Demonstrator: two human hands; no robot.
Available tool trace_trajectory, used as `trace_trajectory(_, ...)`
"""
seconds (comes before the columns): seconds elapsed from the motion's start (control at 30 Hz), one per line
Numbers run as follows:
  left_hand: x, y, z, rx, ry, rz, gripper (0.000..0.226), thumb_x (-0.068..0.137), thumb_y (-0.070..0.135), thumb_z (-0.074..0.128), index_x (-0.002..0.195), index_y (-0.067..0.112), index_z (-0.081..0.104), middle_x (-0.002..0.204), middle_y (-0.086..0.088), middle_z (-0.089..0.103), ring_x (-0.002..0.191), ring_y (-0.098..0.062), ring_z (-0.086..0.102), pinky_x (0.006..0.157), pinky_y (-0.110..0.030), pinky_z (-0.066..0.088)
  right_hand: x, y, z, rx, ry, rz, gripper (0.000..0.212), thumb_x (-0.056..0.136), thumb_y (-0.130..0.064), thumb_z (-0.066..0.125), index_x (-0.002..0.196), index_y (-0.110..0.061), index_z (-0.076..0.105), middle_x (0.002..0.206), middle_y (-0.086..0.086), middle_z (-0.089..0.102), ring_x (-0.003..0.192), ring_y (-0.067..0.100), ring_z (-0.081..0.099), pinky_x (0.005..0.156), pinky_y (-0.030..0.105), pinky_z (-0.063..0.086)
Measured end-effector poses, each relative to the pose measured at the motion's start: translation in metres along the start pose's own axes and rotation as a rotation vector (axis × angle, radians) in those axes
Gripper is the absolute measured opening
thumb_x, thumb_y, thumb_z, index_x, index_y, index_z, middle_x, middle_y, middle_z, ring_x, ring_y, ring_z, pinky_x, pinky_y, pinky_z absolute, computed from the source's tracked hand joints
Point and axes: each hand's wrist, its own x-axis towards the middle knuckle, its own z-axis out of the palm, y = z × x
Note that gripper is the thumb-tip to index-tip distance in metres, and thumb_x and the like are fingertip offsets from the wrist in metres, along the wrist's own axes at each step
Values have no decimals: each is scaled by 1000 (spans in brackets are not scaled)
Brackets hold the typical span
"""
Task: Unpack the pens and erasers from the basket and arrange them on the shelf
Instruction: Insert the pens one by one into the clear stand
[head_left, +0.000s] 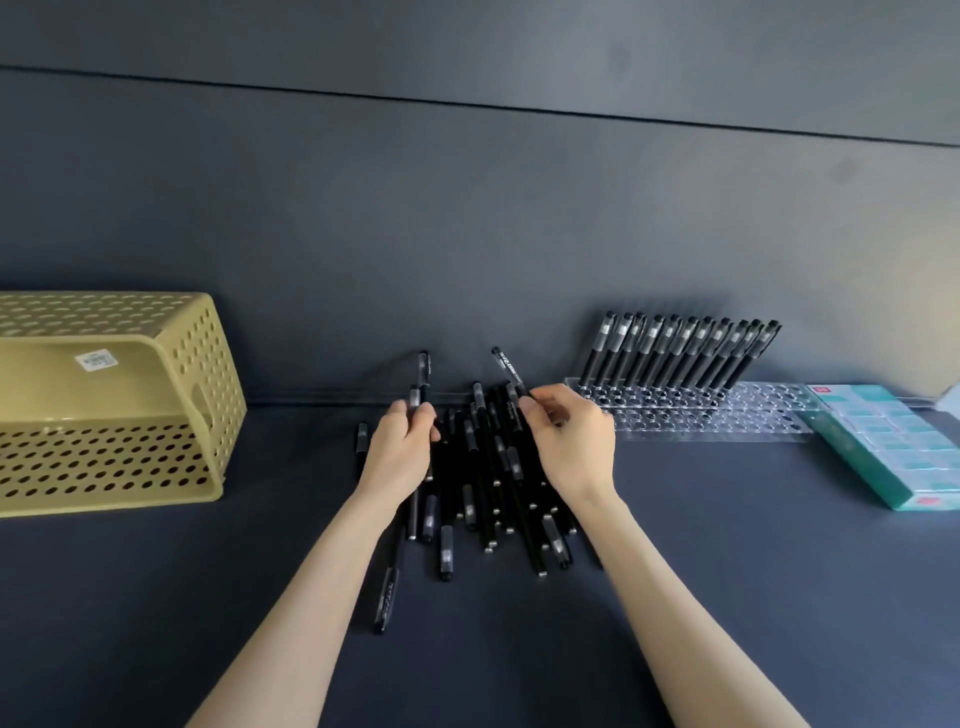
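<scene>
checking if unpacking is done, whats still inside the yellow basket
The yellow basket lies on its side, and nothing lies in the visible part of its inside. Its left end runs out of frame, so that part cannot be checked.

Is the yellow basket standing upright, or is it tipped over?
Tipped. The basket lies on a perforated side wall, with another perforated wall on top; its left end is out of the picture.

place: stationery shop shelf | evidence: clear acrylic pen rack stocked with pens; boxed erasers
</scene>
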Motion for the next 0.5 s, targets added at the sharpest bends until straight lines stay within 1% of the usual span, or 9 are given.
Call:
trace_trajectory(0.03, -3, 2, 1, -101, -4, 8, 24, 100, 28, 41, 89, 11, 53, 69, 6, 59, 56, -3, 50, 52, -10, 41, 1, -1, 0, 57, -4, 6, 7, 86, -26, 66, 88, -20, 71, 70, -12, 67, 72, 7, 62, 72, 25, 49)
trace_trajectory(0.07, -7, 6, 1, -206, -15, 20, 20, 100, 27, 42, 90, 13, 53, 66, 7, 61, 55, -2, 53, 57, -13, 44, 2, -3, 0, 120, -12, 6, 8, 87, -24, 66, 90, -19, 71, 71, -15, 66, 71, 2, 62, 71, 20, 48)
trace_trajectory(0.1, -11, 10, 2, -326, -27, 31, 17, 100, 26, 42, 93, 14, 52, 63, 8, 61, 55, -3, 55, 57, -19, 48, 3, -4, 0, 183, -19, 0, 8, 87, -22, 66, 92, -18, 71, 72, -16, 66, 71, -2, 61, 70, 15, 47)
trace_trajectory(0.13, -15, 16, 3, -447, -40, 44, 15, 101, 25, 42, 95, 15, 52, 61, 8, 60, 54, -6, 55, 53, -23, 50, 4, -6, -2, 245, -27, -3, 7, 88, -19, 65, 92, -16, 70, 75, -16, 67, 71, -3, 62, 71, 13, 47)
trace_trajectory(0.2, -25, 28, 6, -587, -64, 90, 12, 101, 23, 42, 98, 16, 52, 60, 9, 55, 48, -10, 46, 42, -23, 41, 6, -9, -9, 381, -42, 3, 4, 89, -15, 62, 90, -18, 65, 79, -6, 70, 76, 6, 67, 75, 21, 51)
trace_trajectory(0.27, -34, 41, 12, -619, -105, 118, 12, 100, 25, 46, 97, 18, 56, 61, 10, 50, 45, -8, 34, 39, -22, 24, 7, -10, -22, 504, -52, 10, 7, 90, -13, 61, 90, -21, 62, 83, 0, 72, 77, 16, 70, 76, 31, 54)
trace_trajectory(0.33, -42, 53, 23, -606, -169, 118, 16, 96, 29, 53, 96, 14, 58, 59, 8, 44, 44, -8, 27, 40, -24, 18, 8, -8, -40, 574, -68, -9, 12, 89, -11, 62, 93, -22, 62, 84, -2, 73, 76, 17, 70, 69, 30, 55)
trace_trajectory(0.4, -52, 65, 41, -557, -228, 125, 24, 95, 31, 55, 96, 7, 59, 57, 6, 39, 44, -9, 27, 39, -25, 19, 8, -4, -62, 643, -90, -13, 19, 87, -7, 65, 99, -21, 60, 83, -7, 72, 74, 16, 69, 62, 25, 55)
trace_trajectory(0.5, -66, 79, 78, -499, -273, 130, 23, 97, 28, 51, 92, 7, 58, 57, 6, 42, 46, -9, 32, 40, -21, 26, 12, 11, -99, 714, -111, 22, 37, 82, -2, 68, 110, -22, 54, 77, -9, 68, 74, 18, 68, 59, 25, 55)
